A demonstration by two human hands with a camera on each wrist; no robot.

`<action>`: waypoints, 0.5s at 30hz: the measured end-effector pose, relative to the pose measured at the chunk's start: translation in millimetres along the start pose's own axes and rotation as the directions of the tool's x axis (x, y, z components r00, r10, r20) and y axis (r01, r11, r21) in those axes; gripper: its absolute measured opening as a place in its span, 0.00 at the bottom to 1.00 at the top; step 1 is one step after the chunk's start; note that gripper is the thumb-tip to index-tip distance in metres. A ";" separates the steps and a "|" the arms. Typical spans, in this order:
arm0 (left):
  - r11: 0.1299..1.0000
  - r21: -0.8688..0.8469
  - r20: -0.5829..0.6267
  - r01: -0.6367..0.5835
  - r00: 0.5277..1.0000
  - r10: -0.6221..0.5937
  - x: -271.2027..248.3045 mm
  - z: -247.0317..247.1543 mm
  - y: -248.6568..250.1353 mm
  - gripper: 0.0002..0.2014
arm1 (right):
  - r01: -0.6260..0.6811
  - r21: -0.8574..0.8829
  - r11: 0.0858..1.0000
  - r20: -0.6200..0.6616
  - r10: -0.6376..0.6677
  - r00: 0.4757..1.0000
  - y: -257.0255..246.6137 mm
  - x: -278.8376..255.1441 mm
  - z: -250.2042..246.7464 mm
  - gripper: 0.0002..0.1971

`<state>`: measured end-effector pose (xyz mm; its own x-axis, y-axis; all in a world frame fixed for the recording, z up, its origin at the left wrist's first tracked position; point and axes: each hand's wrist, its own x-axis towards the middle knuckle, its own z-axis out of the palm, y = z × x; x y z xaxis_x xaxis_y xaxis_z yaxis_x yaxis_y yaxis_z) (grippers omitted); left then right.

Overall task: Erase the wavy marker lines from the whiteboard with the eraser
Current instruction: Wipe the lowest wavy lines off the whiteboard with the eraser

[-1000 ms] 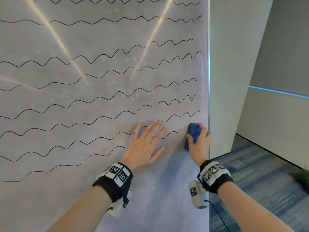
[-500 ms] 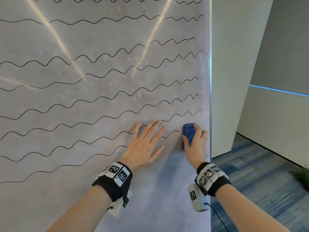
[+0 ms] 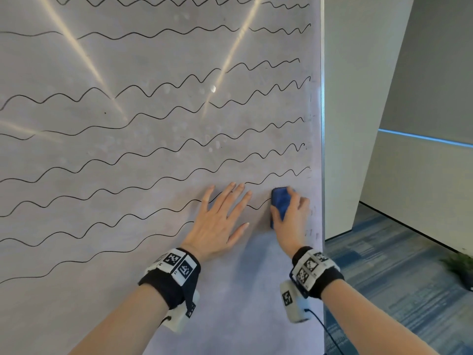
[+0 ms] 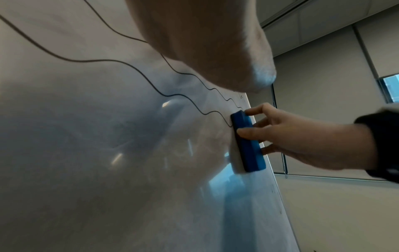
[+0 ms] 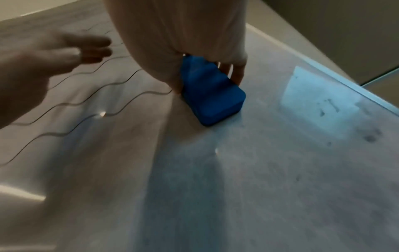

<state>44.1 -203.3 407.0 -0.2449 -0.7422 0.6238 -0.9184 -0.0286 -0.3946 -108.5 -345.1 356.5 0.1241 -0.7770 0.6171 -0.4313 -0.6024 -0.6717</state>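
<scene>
Bright glare streaks, blurred wrist views

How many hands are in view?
2. Left hand flat on the whiteboard; right hand beside it, gripping the eraser near the right edge.

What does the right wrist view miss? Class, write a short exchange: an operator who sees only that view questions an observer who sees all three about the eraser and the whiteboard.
Operator: Is the eraser's wiping face on the board?
Observer: Yes. The left wrist view shows the white felt layer of the eraser flat against the whiteboard.
Operator: How is it held?
Observer: The right hand pinches its blue back between thumb and fingers.
Operator: How much is left to erase?
Observer: The head view shows wavy lines stacked up to the top of the frame. Only the area below the hands has none.
</scene>
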 end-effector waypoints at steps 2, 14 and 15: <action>1.000 -0.011 -0.002 -0.001 1.000 0.001 1.3 -0.9 1.2 0.31 | 0.121 0.027 0.992 0.083 -0.123 0.989 -4.7 -22.7 7.7 0.33; 1.000 0.025 0.000 0.002 1.000 -0.002 -15.8 -6.1 -15.5 0.30 | -0.056 -0.050 0.997 -0.035 0.054 0.998 -13.5 -10.4 1.7 0.31; 1.000 0.023 -0.001 0.002 1.000 -0.002 -14.5 -5.9 -14.8 0.30 | 0.003 -0.014 1.000 0.002 -0.003 1.000 -20.8 -22.0 9.0 0.32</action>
<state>59.4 -188.1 407.7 -0.2431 -0.7413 0.6256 -0.9116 -0.0457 -0.4084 -94.2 -317.1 353.2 0.1269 -0.7756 0.6183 -0.4432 -0.6020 -0.6642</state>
